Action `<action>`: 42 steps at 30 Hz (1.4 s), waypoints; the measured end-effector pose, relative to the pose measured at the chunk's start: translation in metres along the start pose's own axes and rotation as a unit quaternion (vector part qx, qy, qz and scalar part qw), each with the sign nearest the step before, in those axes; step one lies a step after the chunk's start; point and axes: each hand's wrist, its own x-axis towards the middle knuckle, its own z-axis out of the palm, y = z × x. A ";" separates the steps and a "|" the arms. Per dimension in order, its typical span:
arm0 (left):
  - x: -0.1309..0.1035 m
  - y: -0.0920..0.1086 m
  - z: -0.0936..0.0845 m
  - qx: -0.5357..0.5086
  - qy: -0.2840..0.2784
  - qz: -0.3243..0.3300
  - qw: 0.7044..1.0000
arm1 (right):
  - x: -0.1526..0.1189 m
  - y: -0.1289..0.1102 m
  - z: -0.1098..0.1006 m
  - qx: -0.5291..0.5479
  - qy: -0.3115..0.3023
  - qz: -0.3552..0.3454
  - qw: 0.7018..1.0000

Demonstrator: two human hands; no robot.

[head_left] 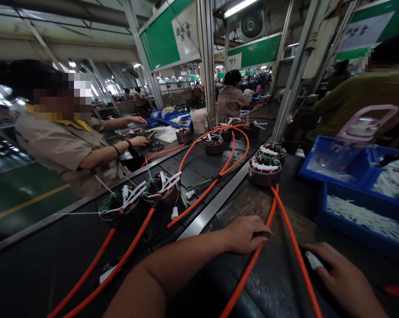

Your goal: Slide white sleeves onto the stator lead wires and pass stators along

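My left hand (pixel 247 234) lies palm down on the dark bench, its fingers pressing on an orange cable (pixel 252 265) that runs toward me. My right hand (pixel 341 276) rests at the lower right, one finger wrapped in a white cover, beside a second orange cable (pixel 294 245). Both cables lead up to a round wound stator (pixel 264 169) standing on the bench ahead of my hands. A second stator (pixel 272 151) sits just behind it.
Blue bins (pixel 363 207) with white ties stand at the right. A conveyor (pixel 199 165) to the left carries several stators (pixel 161 187) with orange cables. A person in a beige uniform (pixel 70 145) works across it; others work farther back.
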 end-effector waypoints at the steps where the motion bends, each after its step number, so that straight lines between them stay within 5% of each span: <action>1: 0.000 0.000 0.000 0.000 -0.001 -0.001 1.000 | 0.000 0.000 0.000 0.002 -0.004 0.001 1.000; 42: 0.004 -0.003 -0.001 -0.007 -0.010 -0.004 1.000 | 0.005 0.012 0.000 -0.035 -0.013 -0.019 0.999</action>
